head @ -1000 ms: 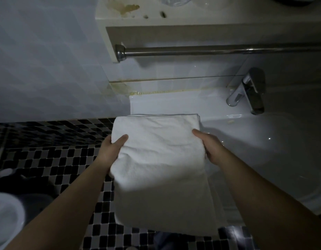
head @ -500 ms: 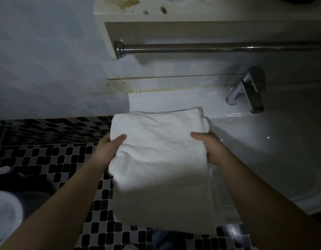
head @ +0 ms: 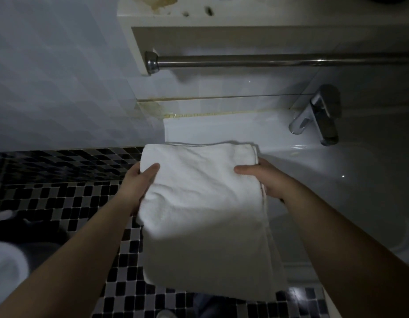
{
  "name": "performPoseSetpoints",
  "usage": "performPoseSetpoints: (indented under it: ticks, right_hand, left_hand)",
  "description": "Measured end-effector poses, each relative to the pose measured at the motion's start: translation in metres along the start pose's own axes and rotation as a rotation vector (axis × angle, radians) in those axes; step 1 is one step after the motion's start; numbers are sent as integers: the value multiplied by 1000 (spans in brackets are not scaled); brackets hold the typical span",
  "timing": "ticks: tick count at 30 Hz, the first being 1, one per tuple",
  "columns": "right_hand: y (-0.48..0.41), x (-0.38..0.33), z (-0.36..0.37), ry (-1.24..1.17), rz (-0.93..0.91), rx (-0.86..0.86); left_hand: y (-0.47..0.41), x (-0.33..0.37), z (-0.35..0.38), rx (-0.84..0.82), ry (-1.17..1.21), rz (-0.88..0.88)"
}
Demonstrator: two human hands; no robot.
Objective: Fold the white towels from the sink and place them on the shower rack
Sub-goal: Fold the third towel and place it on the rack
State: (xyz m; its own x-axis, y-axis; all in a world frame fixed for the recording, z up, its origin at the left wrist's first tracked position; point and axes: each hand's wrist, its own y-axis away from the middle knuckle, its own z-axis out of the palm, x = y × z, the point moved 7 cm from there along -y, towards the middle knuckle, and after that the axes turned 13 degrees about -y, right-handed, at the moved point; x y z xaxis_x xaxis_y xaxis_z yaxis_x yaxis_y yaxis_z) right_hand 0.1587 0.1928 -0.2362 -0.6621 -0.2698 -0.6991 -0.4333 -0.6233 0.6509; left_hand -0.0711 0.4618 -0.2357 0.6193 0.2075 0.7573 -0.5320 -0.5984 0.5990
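A folded white towel [head: 203,210] hangs in the air between my two hands, over the left edge of the white sink [head: 336,184]. My left hand [head: 137,187] grips its left side with the thumb lying on top. My right hand [head: 265,180] grips the right side, also thumb on top. The lower half of the towel droops toward me and hides the floor below it. No other towel shows in the sink basin. The shower rack is not in view.
A chrome rail [head: 268,60] runs across under a white shelf [head: 199,17] above the sink. A chrome tap [head: 318,115] stands at the sink's back right. Black-and-white mosaic floor [head: 61,203] lies left, with a white toilet edge [head: 6,267] at far left.
Both hands have shifted the towel slightly; my right thumb now reaches further in across the top of the towel. The grip on both sides is unchanged.
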Motion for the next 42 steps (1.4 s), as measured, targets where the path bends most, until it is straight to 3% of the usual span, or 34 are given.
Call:
performPoseSetpoints:
  ticks: [7,13,19,23,28,36,39,42]
  right_hand:
    - [9,-19,-5,33,-154,11]
    - [5,-16,-5,163,-12,-6]
    - [-2,-10,-6,22,34,-16]
    - [1,-6,-5,172,101,-20]
    - [2,-23,-5,36,-117,-7]
    - [-2,-1,1,98,145,-93]
    - [-2,-1,1,74,124,-63]
    - [1,-12,1,88,-10,4]
  left_hand:
    - [-7,30,6,-18,-73,128]
    - [-22,47,6,-15,-317,184]
    - [-31,53,13,-64,-506,176]
    - [-35,58,13,-70,-617,164]
    - [-33,65,10,-51,-544,225]
    - [-34,52,-3,-84,-623,171]
    - [-31,54,-2,-82,-582,154]
    - [-27,62,0,-46,-590,188]
